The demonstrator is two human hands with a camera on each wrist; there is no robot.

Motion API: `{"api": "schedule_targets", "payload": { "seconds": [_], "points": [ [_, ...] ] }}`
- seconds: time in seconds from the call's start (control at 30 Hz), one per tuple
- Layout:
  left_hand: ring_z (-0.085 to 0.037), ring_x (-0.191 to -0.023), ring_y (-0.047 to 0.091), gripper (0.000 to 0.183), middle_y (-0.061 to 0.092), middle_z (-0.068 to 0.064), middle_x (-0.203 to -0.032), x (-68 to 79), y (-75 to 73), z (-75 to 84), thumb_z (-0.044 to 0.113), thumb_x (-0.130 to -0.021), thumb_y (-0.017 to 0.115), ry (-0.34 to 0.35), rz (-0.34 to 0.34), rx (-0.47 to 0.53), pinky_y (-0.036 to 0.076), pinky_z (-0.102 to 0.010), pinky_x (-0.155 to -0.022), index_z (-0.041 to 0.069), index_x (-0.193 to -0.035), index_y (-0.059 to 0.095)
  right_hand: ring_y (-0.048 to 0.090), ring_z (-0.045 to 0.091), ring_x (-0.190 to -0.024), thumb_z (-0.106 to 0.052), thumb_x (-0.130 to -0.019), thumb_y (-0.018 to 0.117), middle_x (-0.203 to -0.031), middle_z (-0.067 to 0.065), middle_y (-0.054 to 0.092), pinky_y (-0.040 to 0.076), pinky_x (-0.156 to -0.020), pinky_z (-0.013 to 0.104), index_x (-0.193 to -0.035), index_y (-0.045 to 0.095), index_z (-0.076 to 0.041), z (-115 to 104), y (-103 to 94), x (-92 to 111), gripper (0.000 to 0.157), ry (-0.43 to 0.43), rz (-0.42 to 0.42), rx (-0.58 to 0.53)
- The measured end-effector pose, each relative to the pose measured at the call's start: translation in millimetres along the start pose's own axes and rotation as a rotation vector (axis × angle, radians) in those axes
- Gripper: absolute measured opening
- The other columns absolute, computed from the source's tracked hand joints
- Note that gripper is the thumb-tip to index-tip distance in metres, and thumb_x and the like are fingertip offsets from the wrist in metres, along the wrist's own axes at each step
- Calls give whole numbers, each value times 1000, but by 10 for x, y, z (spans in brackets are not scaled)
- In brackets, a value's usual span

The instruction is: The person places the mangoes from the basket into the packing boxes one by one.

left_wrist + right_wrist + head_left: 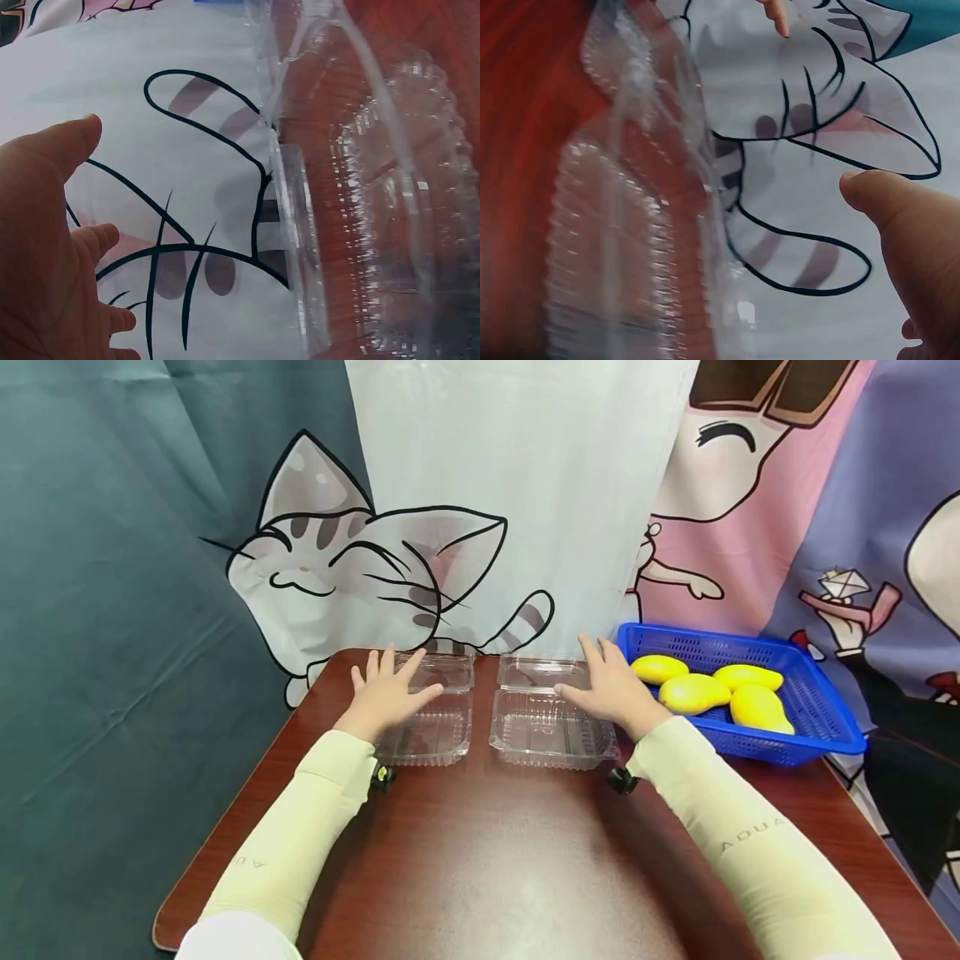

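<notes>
Two clear plastic clamshell boxes stand side by side on the table with their lids folded back. My left hand (387, 693) is spread above the left box (431, 731), its fingers straight and holding nothing. Over the outer side of the right box (551, 731) is my right hand (611, 689), also spread and holding nothing. In the left wrist view the thumb and fingers of my left hand (45, 247) are apart from the clear plastic. The right wrist view shows my right hand (922, 247) with its thumb extended, clear of the box.
A blue plastic basket (813, 693) stands at the back right of the brown table (495, 860), next to my right hand. Inside it lie several yellow mangoes (693, 694). Behind the table hangs a cartoon-printed curtain (525, 460).
</notes>
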State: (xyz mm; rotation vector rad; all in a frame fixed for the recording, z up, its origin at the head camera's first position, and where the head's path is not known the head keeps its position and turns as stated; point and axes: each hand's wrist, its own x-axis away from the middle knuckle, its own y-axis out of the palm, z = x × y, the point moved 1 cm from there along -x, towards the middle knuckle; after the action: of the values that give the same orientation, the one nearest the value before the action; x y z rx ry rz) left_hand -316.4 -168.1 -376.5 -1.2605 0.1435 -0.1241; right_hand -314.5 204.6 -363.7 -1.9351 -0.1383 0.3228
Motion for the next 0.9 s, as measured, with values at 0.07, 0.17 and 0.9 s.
{"api": "schedule_targets", "payload": {
  "seconds": [0.07, 0.17, 0.9],
  "points": [
    [-48, -151, -9, 86, -3, -23, -167, 38, 49, -38, 76, -93, 40, -3, 12, 4, -9, -74, -112, 35, -163, 14, 20, 49, -148, -58, -89, 66, -161, 33, 15, 25, -115, 64, -162, 16, -10, 15, 122, 37, 101, -10, 2, -16],
    [-49, -151, -7, 85, -1, -24, -167, 94, 146, -95, 74, -93, 41, -13, 16, 4, -6, -75, -111, 34, -163, 16, 22, 48, -148, -58, -89, 67, -162, 31, 15, 27, -115, 62, -162, 19, -8, 24, 323, 101, 100, -22, -12, -34],
    [-53, -150, -4, 85, 8, -33, -163, 313, 796, -500, 71, -92, 46, -92, 21, 3, -3, -74, -113, 24, -161, 30, 11, 55, -148, -77, -83, 57, -157, 40, 18, 15, -119, 63, -159, 27, -6, 234, 1030, 362, 108, 82, -17, 75]
  ]
}}
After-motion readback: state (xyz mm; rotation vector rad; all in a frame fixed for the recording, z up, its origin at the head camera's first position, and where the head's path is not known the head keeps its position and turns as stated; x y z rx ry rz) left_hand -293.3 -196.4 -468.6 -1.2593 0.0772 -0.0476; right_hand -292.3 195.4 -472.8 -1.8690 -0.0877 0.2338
